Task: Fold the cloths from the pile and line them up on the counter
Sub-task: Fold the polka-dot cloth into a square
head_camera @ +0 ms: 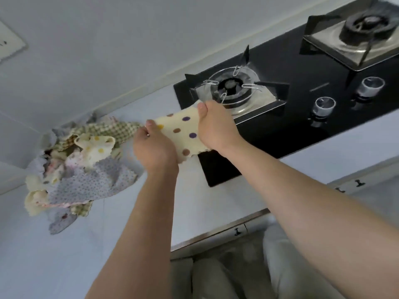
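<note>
You get soft, cool, even light with hardly any shadow on the bench (205,201). The black hob (291,117) carries dull reflections. The wide lens bows straight lines near the edges, and detail looks slightly smeared throughout.

No text can be read; faint lettering on the black stove (291,61) is too blurred.

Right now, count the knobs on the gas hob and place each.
2. The near knob sits right of the near burner; the far knob sits in front of the far burner. No others show.
</note>
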Demonstrator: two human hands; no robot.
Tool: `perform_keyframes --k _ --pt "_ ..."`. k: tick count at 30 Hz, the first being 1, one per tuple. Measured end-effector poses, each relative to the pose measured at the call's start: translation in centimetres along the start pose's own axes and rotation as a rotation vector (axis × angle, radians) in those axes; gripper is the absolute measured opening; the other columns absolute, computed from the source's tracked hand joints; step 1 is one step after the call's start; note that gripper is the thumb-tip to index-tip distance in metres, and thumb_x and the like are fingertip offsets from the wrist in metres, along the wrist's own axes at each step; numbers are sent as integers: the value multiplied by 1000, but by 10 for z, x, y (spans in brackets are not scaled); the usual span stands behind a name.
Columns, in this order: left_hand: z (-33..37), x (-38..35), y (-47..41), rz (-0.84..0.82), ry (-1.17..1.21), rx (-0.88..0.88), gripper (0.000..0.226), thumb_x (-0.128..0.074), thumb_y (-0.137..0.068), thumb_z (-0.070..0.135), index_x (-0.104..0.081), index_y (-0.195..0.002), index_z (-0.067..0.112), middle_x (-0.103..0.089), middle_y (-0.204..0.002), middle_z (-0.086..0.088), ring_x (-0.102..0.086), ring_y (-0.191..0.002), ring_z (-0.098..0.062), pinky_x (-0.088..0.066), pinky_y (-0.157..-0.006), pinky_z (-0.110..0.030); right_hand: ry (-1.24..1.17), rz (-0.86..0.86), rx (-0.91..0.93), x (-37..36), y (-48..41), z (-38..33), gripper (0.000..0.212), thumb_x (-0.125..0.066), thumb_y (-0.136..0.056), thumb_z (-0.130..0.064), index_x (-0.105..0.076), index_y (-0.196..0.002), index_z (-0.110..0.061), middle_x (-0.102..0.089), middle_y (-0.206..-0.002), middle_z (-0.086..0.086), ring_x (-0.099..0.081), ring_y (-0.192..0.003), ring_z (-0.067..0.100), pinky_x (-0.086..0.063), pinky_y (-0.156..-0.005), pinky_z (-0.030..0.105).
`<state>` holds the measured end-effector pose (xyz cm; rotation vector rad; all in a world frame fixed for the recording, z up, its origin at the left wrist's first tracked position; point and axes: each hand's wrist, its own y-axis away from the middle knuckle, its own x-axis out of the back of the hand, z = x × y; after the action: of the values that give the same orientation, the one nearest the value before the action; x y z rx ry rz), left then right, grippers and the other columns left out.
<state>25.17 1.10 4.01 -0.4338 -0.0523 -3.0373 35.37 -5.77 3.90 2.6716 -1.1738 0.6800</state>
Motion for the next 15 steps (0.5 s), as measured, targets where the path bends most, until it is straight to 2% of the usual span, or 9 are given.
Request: perform_keyframes --k 2,4,7,9,12,15 --pt "25 -23 19 -118 -53 4 38 -43 -101 44 -52 -72 20 -58 -73 1 -59 -69 -20 -54 -66 -40 11 47 -67 39 -4 6 30 -25 -109 -33 -48 -98 -17 -47 -81 -7 -43 -69 2 -31 -54 16" --pt "49 -47 47 -222 -119 -27 38 -41 -102 44 -53 -74 21 -58 -73 2 -59 -69 -20 -57 -71 -43 27 106 -128 81 -3 11 31 -25 -109 -32 -50 -99 -15 -49 -86 -4 -45 -71 6 -34 -61 24" --pt "85 -91 94 -381 -188 -86 36 -38 -105 41 -52 -77 23 -55 -75 5 -56 -69 -13 -52 -70 -36 77 206 -218 152 1 28 30 -24 -109 -33 -46 -97 -15 -49 -89 -2 -42 -71 8 -25 -63 21" --pt "106 -127 128 -470 -222 -130 36 -38 -105 39 -52 -77 21 -54 -76 5 -54 -70 -13 -49 -69 -32 93 264 -289 201 3 44 32 -24 -109 -34 -47 -98 -14 -51 -91 -1 -46 -78 13 -28 -67 23" --pt "136 -184 184 -576 -219 -163 35 -38 -106 39 -56 -87 15 -48 -67 6 -46 -62 -12 -41 -57 -26 56 337 -381 280 2 64 38 -24 -109 -34 -53 -108 -10 -52 -93 0 -49 -81 14 -33 -72 25" --pt "167 -237 247 -692 -225 -167 38 -36 -106 39 -50 -79 17 -44 -63 7 -38 -54 -8 -35 -50 -22 113 362 -425 364 5 78 32 -29 -108 -24 -55 -116 -7 -55 -103 6 -54 -95 22 -45 -84 37"
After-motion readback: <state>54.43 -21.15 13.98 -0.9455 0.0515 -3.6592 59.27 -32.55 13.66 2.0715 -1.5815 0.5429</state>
